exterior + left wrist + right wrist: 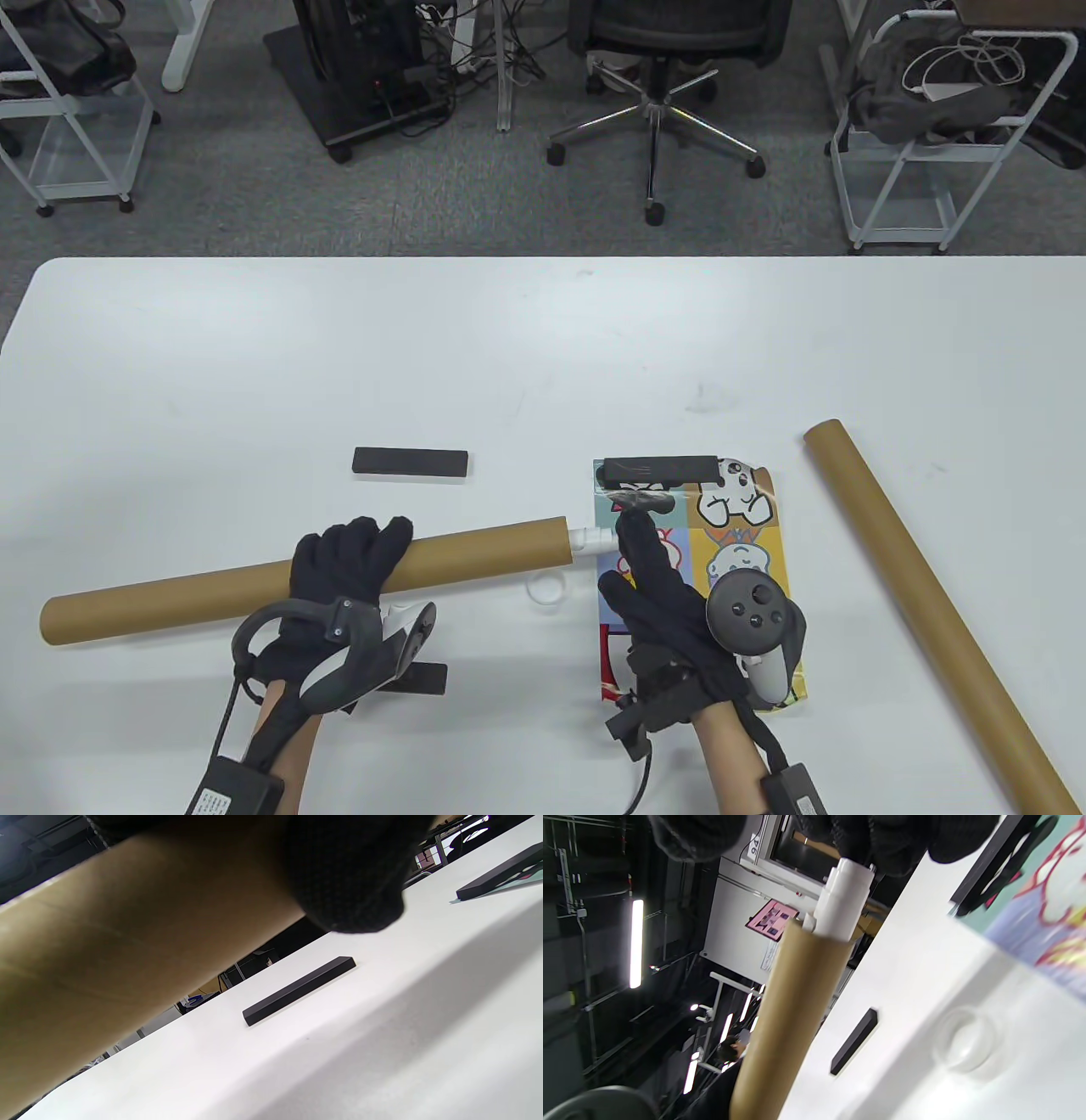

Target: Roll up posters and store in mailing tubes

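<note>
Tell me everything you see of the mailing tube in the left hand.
The mailing tube is plain brown cardboard, long and unmarked, held roughly level and tilted slightly. The left hand wraps it near mid-length. A rolled white poster protrudes from its open right end, where the right hand pinches it. A clear end cap lies nearby.

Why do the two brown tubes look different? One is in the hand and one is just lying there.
The held tube is gripped by the left hand; the other tube lies alone, untouched, at the table's right. The held tube has a white rolled poster sticking out of its end, at the right hand; the other tube shows none. Both are long, plain brown cardboard.
</note>
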Demonstrator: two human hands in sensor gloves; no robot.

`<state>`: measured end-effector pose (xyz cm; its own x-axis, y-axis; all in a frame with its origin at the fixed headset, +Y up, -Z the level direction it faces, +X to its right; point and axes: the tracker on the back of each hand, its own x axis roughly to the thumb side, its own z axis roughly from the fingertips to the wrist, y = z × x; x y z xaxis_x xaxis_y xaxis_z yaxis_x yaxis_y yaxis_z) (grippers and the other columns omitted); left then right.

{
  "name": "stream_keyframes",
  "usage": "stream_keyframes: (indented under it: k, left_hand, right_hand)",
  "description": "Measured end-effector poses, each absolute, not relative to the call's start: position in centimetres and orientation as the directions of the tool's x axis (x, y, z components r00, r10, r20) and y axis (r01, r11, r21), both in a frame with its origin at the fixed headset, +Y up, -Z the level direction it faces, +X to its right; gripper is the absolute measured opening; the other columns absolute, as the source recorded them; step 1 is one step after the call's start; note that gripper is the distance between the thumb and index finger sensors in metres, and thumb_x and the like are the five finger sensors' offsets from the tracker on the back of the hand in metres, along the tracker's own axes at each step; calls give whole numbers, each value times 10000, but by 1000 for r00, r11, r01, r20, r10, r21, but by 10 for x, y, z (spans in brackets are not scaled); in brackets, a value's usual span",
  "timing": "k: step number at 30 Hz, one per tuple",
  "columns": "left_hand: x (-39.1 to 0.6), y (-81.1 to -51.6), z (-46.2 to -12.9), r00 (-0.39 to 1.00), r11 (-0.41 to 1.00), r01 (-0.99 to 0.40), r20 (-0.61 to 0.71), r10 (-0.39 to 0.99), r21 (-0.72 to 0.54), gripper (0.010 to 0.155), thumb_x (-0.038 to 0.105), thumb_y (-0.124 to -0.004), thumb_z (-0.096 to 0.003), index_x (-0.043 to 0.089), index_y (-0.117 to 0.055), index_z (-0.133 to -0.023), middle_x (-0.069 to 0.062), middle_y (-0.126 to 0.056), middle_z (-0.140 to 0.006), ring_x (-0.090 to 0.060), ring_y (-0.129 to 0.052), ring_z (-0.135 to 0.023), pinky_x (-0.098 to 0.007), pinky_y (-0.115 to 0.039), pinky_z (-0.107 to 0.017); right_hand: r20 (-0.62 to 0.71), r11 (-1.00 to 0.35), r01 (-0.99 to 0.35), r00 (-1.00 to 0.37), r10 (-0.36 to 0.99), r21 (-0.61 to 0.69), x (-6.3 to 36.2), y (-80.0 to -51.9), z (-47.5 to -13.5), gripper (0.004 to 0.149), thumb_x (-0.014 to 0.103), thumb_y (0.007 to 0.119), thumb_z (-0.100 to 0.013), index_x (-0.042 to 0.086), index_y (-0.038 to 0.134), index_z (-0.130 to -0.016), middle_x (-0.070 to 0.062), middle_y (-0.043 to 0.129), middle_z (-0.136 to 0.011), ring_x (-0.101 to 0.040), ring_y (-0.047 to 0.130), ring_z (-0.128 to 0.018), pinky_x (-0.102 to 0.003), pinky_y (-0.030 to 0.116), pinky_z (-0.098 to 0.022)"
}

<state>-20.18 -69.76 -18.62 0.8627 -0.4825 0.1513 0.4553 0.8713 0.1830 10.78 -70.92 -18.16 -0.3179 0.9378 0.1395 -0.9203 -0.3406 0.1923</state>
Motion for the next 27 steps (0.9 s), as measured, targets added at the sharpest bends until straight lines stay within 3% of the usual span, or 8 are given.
stream_keyframes:
  k: [11, 17, 21, 27]
  left_hand:
    - [-197, -699, -185, 859, 871, 454, 167, -484, 188, 914, 388, -857, -401, 335, -324, -1142, 22, -621, -1148, -234, -807, -1018, -483, -717, -807]
    - [-200, -700, -187, 862, 875, 454, 164, -479, 169, 914, 389, -856, -401, 331, -325, -1143, 18, -622, -1147, -237, -810, -1015, -483, -720, -805]
    - [-205, -700, -190, 869, 879, 454, 145, -474, 147, 914, 388, -856, -403, 321, -328, -1146, 12, -624, -1147, -242, -810, -1014, -486, -720, -802]
    - [-209, -699, -192, 869, 872, 466, 112, -483, 147, 910, 388, -856, -407, 301, -339, -1151, -5, -631, -1145, -254, -818, -1005, -496, -724, -794]
  right_hand:
    - [163, -300, -907, -262, 951, 295, 92, -712, -181, 802, 394, 572, -524, -80, 291, -1106, -392, 417, -1141, -613, 504, -991, -717, 492, -669]
    - [142, -301, -918, -272, 952, 257, 93, -711, -181, 808, 396, 580, -520, -83, 294, -1106, -392, 422, -1139, -618, 513, -988, -722, 495, -666]
    - [116, -457, -872, -443, 889, 176, 96, -709, -185, 793, 372, 640, -511, -66, 351, -1106, -375, 470, -1134, -622, 546, -980, -732, 496, -662]
    - [145, -753, -615, -744, 652, 234, 75, -708, -194, 808, 374, 697, -478, -39, 399, -1105, -354, 489, -1138, -619, 552, -984, -735, 493, -669]
